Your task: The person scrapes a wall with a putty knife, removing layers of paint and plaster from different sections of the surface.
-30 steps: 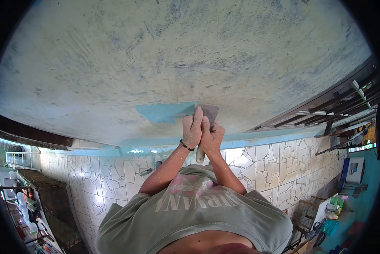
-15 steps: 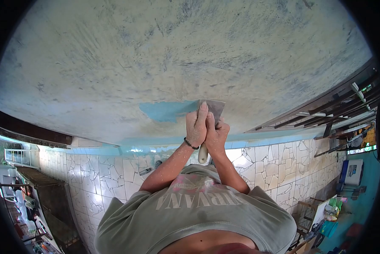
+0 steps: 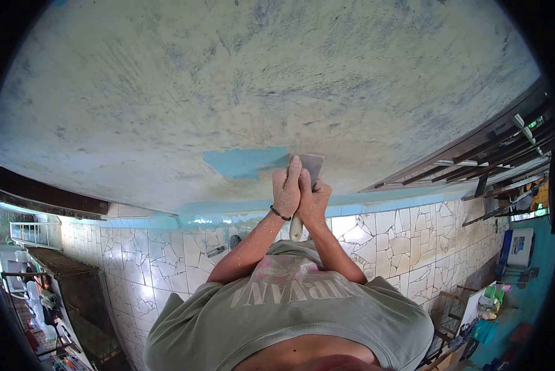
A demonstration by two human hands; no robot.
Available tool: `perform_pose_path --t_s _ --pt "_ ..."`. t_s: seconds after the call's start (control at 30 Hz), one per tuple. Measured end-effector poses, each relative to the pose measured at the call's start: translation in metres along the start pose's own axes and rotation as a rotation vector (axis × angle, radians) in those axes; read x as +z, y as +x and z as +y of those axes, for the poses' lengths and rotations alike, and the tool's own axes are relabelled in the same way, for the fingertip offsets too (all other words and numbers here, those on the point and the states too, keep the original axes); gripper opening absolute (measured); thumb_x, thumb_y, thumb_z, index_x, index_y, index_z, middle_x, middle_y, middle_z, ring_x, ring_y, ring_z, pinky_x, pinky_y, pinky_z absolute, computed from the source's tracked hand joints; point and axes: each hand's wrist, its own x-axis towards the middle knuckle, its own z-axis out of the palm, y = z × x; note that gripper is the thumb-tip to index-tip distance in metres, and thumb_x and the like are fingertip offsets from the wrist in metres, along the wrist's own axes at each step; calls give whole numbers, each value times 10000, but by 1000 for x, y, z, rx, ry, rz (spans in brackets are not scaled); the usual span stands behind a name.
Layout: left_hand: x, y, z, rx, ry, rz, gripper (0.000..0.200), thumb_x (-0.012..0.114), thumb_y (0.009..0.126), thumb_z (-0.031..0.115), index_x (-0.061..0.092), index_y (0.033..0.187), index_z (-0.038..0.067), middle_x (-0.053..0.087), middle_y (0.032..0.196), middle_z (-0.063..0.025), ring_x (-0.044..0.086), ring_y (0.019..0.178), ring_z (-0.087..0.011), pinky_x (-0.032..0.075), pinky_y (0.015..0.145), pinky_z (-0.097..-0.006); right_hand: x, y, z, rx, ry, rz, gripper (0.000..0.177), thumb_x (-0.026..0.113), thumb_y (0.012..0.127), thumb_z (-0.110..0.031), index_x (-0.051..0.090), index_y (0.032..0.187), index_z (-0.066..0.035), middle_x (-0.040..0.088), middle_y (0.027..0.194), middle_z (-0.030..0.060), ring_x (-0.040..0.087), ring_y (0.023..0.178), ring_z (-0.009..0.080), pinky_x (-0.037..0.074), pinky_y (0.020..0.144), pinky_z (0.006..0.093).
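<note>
Both hands are wrapped around a paint scraper (image 3: pixel 310 168) with a wide grey blade and a pale handle that sticks out below my palms. My left hand (image 3: pixel 285 191), dusted with white specks and wearing a dark bead bracelet, grips it with the thumb up towards the blade. My right hand (image 3: pixel 314 201) is closed beside it, also dusty. The blade's edge lies at the worn, cream-grey wall (image 3: pixel 240 93). Just left of the blade is a bare light-blue patch (image 3: pixel 240 162) with a ragged edge; the blade's contact with the wall is hard to make out.
A dark slatted window frame (image 3: pixel 475 164) is at the right. Below is a floor of broken white tiles (image 3: pixel 407 241). A brown cabinet (image 3: pixel 73 290) stands at the lower left. At the right are a white-and-blue cooler (image 3: pixel 517 247) and a cluttered table (image 3: pixel 475 306).
My two hands and the scraper have moved slightly down, towards my body, and the blade sits lower beside the blue patch. Both hands keep their grip.
</note>
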Motion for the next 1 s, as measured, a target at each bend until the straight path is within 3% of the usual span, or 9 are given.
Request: perform_pose_path --t_s 0.07,0.23,0.47,0.63,0.87,1.0 --pt "-2 2 -7 27 24 -1 534 466 1045 365 474 634 25 456 581 46 385 585 -47 325 491 -269 0 2 6 -26 -9 17 395 623 977 -196 590 685 68 545 588 -23 427 596 39 356 488 266" --pt "11 12 51 104 74 -25 528 462 1048 354 478 639 20 452 583 48 384 587 -45 321 490 -269 6 15 -34 -18 119 -36 405 640 963 -196 580 667 74 562 600 -2 434 595 48 359 478 278" --pt "-3 0 -7 9 55 13 491 469 1048 321 493 647 38 459 599 54 386 587 -38 310 498 -254 -2 3 15 -11 -1 27 396 639 967 -189 597 669 69 550 574 -22 433 584 36 351 476 266" --pt "10 7 31 79 71 -14 502 467 1050 315 513 635 38 487 588 47 403 573 -42 319 491 -258 -2 11 -21 36 89 -40 390 637 966 -182 598 670 69 558 583 -14 449 602 40 360 485 277" --pt "-1 1 1 42 128 7 465 475 1046 306 502 662 44 439 602 64 368 576 -32 296 497 -252 0 7 8 -24 55 15 394 632 971 -176 597 662 66 563 584 -18 442 598 42 361 489 269" --pt "10 14 39 116 176 5 519 459 1046 336 492 644 9 430 555 25 372 557 -50 306 478 -276 1 20 -32 -18 69 -25 398 636 969 -177 596 654 63 567 594 -11 436 591 43 354 487 270"
